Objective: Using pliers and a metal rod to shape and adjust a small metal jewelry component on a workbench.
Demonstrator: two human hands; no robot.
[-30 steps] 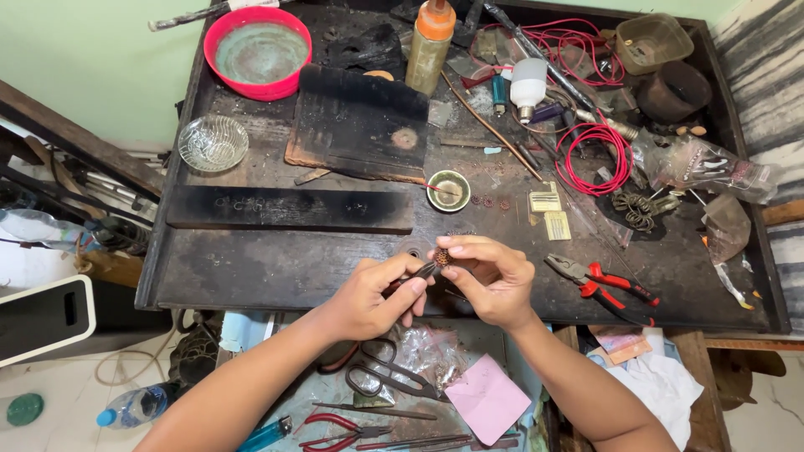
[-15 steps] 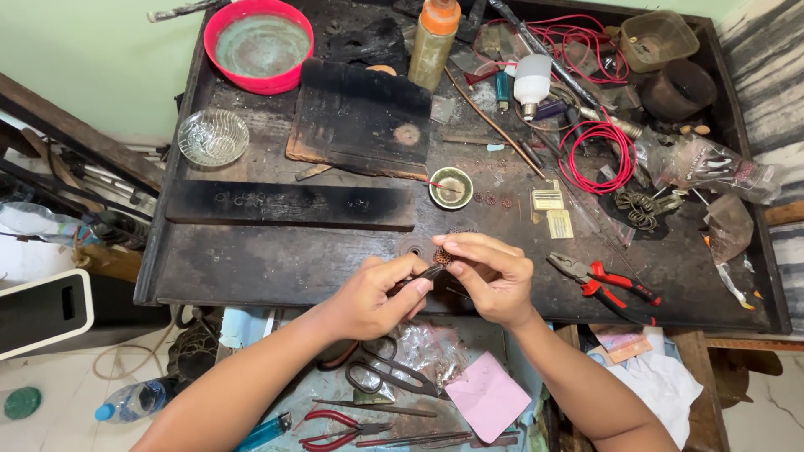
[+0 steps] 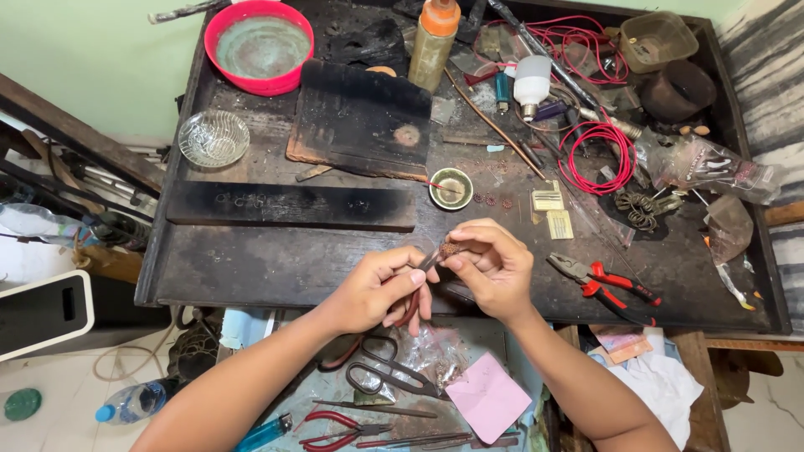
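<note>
Both hands (image 3: 435, 280) on pliers (image 3: 429, 261) (small)

Workbench (image 3: 276, 268): dark wood, scorched, matt and rough. I note a charred wooden block (image 3: 289, 207), sooty black. Red bowl (image 3: 259, 46) glossy plastic, dull greenish inside. Small dish (image 3: 214, 138) clear ribbed glass. Pliers (image 3: 605, 282): grey metal jaws, shiny red plastic grips. Red wire (image 3: 596, 159) smooth plastic sheath. Scissors (image 3: 387, 378) dull metal. Pink sheet (image 3: 487, 397) matt paper. Small piece (image 3: 449, 249) pinched between my left hand (image 3: 373, 289) and right hand (image 3: 494, 268) looks coppery, grainy.
</note>
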